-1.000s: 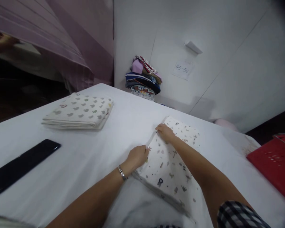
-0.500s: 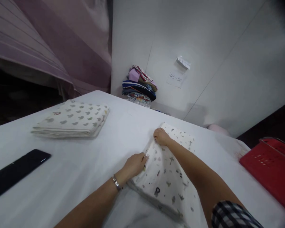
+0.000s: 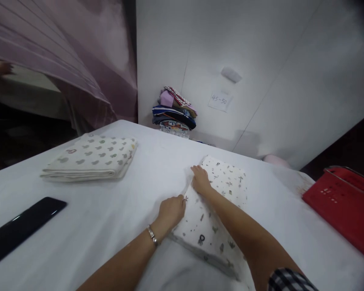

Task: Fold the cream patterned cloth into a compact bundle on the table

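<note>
A white cloth [image 3: 197,228] printed with small grey and olive plant figures lies folded in layers in front of me. My left hand [image 3: 171,212], a silver bracelet at its wrist, is closed on the left edge of the cloth, thumb and fingers pinching it. Farther up the same edge, my right hand [image 3: 201,181] lies on the cloth with its fingers stretched out to the left. My right forearm crosses over the cloth and hides part of it. The near end of the cloth runs toward the bottom of the view.
A second folded cloth [image 3: 94,155] with grey prints lies left on the white table [image 3: 109,226]. Near it is a dark, flat phone-like object [image 3: 24,224]. A red basket [image 3: 342,206] stands at the right edge. Stacked fabrics [image 3: 174,111] rise beyond the table, beside the wall [image 3: 261,52].
My right hand has loosened from a closed grip and stretched out its fingers, shifting slightly left. My left hand keeps its pinch on the edge. The view has tilted slightly.
</note>
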`<state>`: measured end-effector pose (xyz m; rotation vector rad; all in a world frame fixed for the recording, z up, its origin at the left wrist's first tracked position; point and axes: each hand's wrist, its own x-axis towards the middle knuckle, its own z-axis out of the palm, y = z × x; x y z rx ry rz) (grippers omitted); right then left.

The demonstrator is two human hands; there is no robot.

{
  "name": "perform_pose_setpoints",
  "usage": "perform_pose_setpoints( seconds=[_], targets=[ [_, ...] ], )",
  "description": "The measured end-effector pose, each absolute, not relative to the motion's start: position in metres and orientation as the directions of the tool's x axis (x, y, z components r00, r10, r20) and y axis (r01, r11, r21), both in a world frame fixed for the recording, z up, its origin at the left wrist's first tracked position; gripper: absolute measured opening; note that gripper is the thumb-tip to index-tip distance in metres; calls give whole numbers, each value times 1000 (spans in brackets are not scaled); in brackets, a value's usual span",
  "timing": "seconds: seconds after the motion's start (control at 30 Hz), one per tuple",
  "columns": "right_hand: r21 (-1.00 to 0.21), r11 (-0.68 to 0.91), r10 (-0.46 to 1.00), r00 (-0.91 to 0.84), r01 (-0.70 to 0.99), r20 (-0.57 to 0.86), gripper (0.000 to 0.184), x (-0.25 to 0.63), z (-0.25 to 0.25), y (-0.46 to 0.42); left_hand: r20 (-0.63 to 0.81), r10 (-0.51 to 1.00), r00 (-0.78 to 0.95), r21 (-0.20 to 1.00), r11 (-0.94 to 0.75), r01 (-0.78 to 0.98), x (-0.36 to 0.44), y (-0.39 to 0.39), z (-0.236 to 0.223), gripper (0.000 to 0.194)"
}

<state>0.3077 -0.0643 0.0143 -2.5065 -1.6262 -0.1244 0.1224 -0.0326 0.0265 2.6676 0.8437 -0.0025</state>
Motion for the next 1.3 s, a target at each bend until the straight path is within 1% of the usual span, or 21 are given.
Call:
perform_pose_setpoints(
  seconds=[0.07,0.13,0.2,0.27,0.3,0.37,0.43,0.5,0.57,0.63,0.7,0.77,0.8,0.87,0.97,1.07,1.13,1.2,1.3],
  targets=[
    [-189,-374,898,405,908,169,51,296,10,-78,-81,557,826,307,-775,553,122,-33,27,41],
    [-278,-348,912,392,895,123,48,286,10,-91,-74,558,826,291,-781,553,122,-33,30,45],
    [-346,-357,906,412,868,99,49,280,13,-103,-83,565,821,279,-778,563,122,-34,32,47],
    [-387,-372,880,453,844,143,53,272,17,-115,-79,566,820,275,-779,564,123,-34,33,45],
    [-392,-374,867,467,841,175,54,267,19,-121,-69,567,820,273,-780,563,123,-34,33,43],
    [-373,-342,877,435,862,202,52,252,19,-137,-40,570,820,262,-786,559,123,-33,33,40],
    [-356,-287,915,364,889,172,51,235,19,-155,-19,578,816,243,-789,564,122,-33,32,37],
    [-366,-268,924,346,891,166,49,221,24,-176,-8,578,816,228,-793,565,122,-33,32,35],
    [-376,-275,897,377,885,231,48,215,31,-201,-19,585,811,226,-787,574,121,-34,33,37],
    [-355,-294,864,406,887,298,47,219,37,-231,-40,600,799,235,-771,591,121,-34,35,39],
    [-328,-375,831,471,867,296,46,228,35,-264,-56,614,787,246,-756,607,121,-35,37,41],
    [-329,-517,754,602,790,263,45,236,24,-297,-60,618,784,262,-748,610,121,-35,40,41],
    [-345,-567,711,656,748,255,46,239,16,-311,-65,620,782,271,-743,612,120,-35,40,41],
    [-405,-604,649,719,686,250,49,238,1,-335,-84,628,774,289,-728,622,120,-34,42,39],
    [-499,-579,620,746,645,245,51,226,-13,-358,-121,628,768,335,-703,628,117,-31,43,35],
    [-519,-515,649,706,682,284,47,210,-14,-374,-137,612,779,423,-675,604,108,-28,43,29],
    [-480,-457,687,640,749,344,43,203,-12,-381,-152,610,778,489,-637,595,99,-27,44,26],
    [-415,-387,730,549,823,407,40,199,-12,-385,-179,613,769,569,-574,589,89,-28,44,24],
    [-316,-295,789,416,902,451,35,199,-14,-385,-254,640,725,712,-384,588,73,-31,43,24]
  ],
)
